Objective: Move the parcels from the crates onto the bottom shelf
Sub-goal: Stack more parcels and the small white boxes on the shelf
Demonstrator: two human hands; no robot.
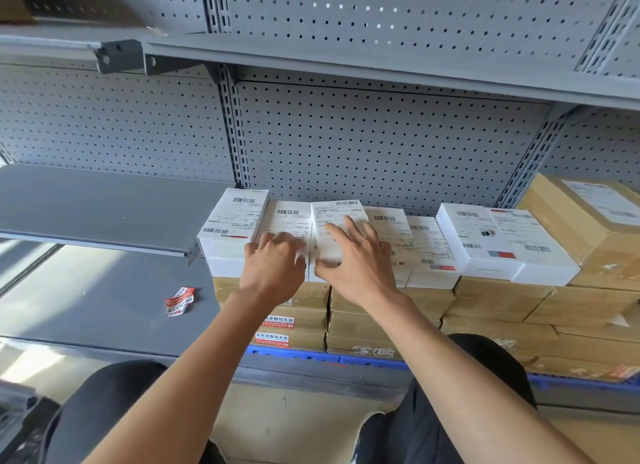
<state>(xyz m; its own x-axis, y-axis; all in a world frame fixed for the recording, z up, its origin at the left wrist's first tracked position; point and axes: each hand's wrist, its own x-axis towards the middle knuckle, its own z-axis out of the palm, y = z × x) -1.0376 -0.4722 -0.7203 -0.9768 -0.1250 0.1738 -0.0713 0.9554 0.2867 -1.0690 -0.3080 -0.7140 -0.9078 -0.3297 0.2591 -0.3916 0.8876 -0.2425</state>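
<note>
A row of white labelled parcels lies on top of stacked brown cardboard boxes [388, 321] on the bottom shelf [104, 300]. My left hand [273, 262] rests on one white parcel [289, 221], fingers bent over its front edge. My right hand [353, 259] lies with spread fingers on the neighbouring white parcel [337, 214], thumb at its front edge. Further white parcels [478, 238] continue the row to the right, and one [235, 217] sits at the left end. No crate is in view.
A crumpled red and white sticker [180, 300] lies on the bare left part of the bottom shelf. A grey shelf [104, 203] juts out at mid height on the left. A large brown box [588, 228] stands at the right. My knees are at the bottom.
</note>
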